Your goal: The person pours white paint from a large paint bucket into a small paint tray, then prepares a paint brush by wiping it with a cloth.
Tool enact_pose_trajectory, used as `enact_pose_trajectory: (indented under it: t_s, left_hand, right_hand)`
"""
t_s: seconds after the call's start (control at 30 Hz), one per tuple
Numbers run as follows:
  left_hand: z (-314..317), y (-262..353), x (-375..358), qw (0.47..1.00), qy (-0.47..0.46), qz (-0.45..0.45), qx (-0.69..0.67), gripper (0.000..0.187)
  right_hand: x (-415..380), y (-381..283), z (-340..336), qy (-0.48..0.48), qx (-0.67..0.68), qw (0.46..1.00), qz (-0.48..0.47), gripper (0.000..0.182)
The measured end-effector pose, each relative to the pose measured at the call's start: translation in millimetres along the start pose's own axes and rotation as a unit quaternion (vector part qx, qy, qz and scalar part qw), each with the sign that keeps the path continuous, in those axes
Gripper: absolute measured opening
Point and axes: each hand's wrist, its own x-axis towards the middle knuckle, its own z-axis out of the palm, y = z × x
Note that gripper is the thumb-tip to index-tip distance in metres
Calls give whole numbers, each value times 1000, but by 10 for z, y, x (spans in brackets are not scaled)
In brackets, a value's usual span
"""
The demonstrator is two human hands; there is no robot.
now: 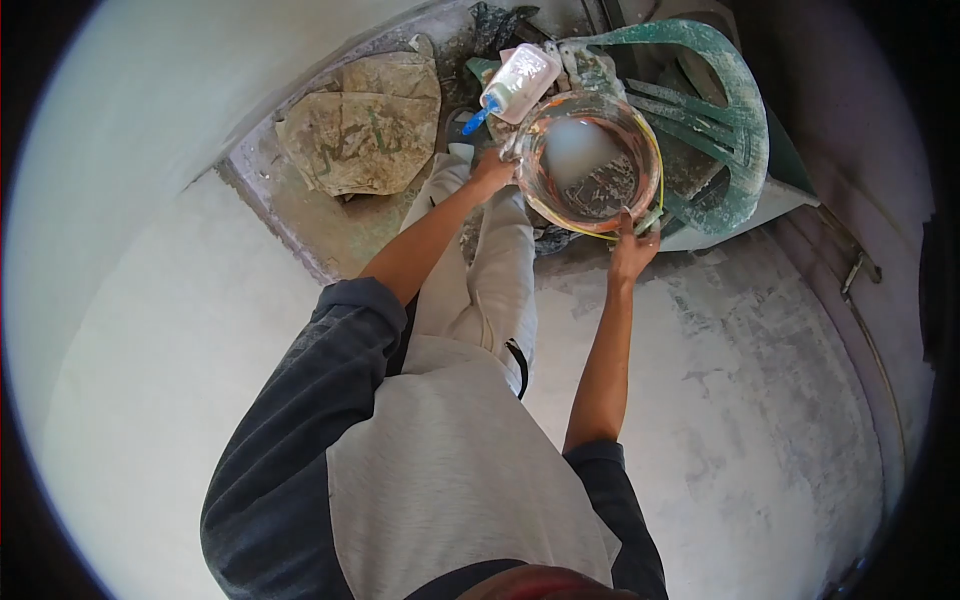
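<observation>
A round orange bucket (535, 185), smeared with white, stands before me with its mouth facing up. Cloudy whitish liquid (578, 145) shows inside it. My left hand (493, 172) grips the left side of the bucket, its fingers coated in white. At the near right of the rim, my right hand (635, 248) holds on with the thumb over the edge and the fingers outside. A yellow wire handle (660, 165) hangs down along the bucket's right side. Just beyond my left hand is a white-smeared, rectangular object (530, 78) with a blue handle (481, 115).
A green plastic chair (745, 120), splashed with white, lies right behind the bucket. To the left rests a crumpled, dirty sack (365, 130) by the wall. Black plastic (498, 25) is bunched at the back. A pipe (880, 385) runs along the right wall.
</observation>
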Motion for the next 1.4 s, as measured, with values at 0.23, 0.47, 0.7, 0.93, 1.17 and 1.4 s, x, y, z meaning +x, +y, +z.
enact_pose_trajectory:
  t_s: [0.23, 0.47, 0.7, 0.93, 1.17, 1.4]
  left_hand:
    - [319, -30, -94, 999, 19, 9, 38, 59]
    - [505, -50, -196, 999, 27, 5, -25, 66]
    - [257, -296, 106, 998, 51, 26, -36, 57]
    - [164, -17, 1, 995, 94, 33, -14, 36]
    - [-14, -147, 139, 993, 83, 9, -87, 32]
    - [-53, -134, 179, 993, 66, 19, -91, 29]
  right_hand:
    - [15, 45, -261, 14, -3, 1000, -15, 34]
    - [24, -57, -330, 0, -4, 999, -43, 40]
    - [81, -223, -193, -49, -25, 997, -50, 46]
    - [112, -392, 104, -45, -57, 994, -80, 53]
    - [180, -425, 283, -70, -68, 993, -63, 49]
    - [157, -484, 341, -66, -83, 992, -74, 49]
